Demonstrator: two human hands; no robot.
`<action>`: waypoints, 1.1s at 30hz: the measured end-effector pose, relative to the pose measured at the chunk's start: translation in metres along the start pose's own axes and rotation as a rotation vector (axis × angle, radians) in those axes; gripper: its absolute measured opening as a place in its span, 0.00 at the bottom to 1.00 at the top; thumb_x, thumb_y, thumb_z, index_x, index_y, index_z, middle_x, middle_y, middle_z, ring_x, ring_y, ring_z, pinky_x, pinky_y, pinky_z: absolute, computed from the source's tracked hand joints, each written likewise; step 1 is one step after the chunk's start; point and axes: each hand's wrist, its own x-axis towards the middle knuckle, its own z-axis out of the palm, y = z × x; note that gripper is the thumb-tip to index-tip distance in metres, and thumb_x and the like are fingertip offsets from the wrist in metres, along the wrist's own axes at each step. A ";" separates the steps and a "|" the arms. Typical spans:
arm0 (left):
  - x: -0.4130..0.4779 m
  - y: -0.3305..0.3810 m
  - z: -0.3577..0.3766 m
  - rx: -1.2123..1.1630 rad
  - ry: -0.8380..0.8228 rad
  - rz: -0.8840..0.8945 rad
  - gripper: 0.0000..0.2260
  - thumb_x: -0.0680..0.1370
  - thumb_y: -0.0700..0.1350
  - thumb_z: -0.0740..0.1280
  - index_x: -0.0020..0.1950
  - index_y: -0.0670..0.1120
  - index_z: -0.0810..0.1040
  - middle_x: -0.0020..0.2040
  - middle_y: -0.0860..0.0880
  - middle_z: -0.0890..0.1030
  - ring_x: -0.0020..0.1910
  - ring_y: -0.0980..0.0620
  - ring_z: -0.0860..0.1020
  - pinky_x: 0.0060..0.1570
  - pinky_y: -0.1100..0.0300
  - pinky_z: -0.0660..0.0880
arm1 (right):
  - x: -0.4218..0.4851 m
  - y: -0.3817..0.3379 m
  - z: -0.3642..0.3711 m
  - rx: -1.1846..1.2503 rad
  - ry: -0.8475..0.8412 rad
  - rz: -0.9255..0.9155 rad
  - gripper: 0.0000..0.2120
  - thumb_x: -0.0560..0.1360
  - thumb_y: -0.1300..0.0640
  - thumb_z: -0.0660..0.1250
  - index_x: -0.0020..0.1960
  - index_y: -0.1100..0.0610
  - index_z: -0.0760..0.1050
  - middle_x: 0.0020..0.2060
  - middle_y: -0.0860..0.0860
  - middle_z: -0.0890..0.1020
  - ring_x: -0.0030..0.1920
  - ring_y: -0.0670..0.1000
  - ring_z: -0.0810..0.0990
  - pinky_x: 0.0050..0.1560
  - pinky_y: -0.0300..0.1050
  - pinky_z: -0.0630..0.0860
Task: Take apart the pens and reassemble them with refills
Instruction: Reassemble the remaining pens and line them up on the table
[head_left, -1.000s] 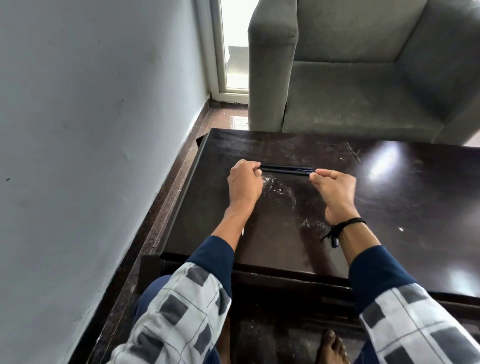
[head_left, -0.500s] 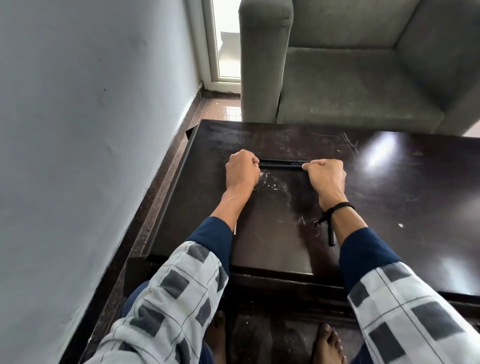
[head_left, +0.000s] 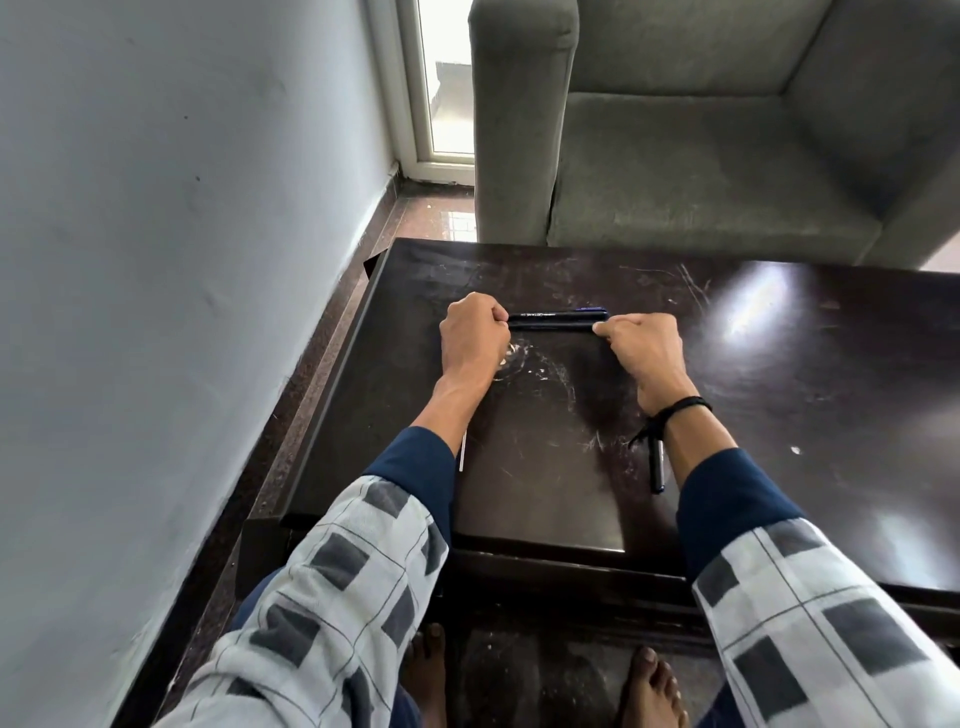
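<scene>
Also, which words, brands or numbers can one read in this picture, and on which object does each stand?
White print on the upper of the pens gripped by the left hand and right hand: too small to read surely.
Single pen on the table: no text readable.
No other writing is visible.

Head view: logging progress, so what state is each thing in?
Bundle of black plastic pens, level, held at both ends.
Left hand, curled round the bundle's left end.
Right hand, curled round its right end.
Thin white refill, lying loose on dark wooden table.
Dark pen barrel, lying loose on table.
</scene>
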 end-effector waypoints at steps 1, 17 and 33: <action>0.000 0.000 0.000 0.000 0.004 -0.002 0.09 0.77 0.36 0.68 0.47 0.46 0.87 0.49 0.46 0.86 0.50 0.46 0.84 0.54 0.56 0.78 | 0.001 0.001 0.000 0.013 -0.009 0.001 0.06 0.71 0.54 0.74 0.46 0.56 0.85 0.44 0.49 0.83 0.46 0.49 0.78 0.45 0.43 0.73; 0.006 -0.006 0.004 -0.035 0.002 0.042 0.04 0.75 0.38 0.74 0.47 0.46 0.86 0.48 0.49 0.86 0.48 0.51 0.84 0.55 0.56 0.80 | 0.025 0.024 0.007 0.048 -0.131 -0.051 0.11 0.72 0.61 0.71 0.54 0.57 0.84 0.60 0.51 0.82 0.61 0.50 0.79 0.64 0.46 0.76; 0.013 -0.009 0.009 0.018 0.053 0.051 0.03 0.76 0.40 0.73 0.46 0.46 0.86 0.48 0.49 0.85 0.47 0.52 0.82 0.48 0.62 0.74 | 0.031 0.021 -0.001 0.039 -0.256 -0.086 0.18 0.74 0.66 0.69 0.62 0.56 0.81 0.60 0.51 0.80 0.63 0.48 0.78 0.69 0.45 0.72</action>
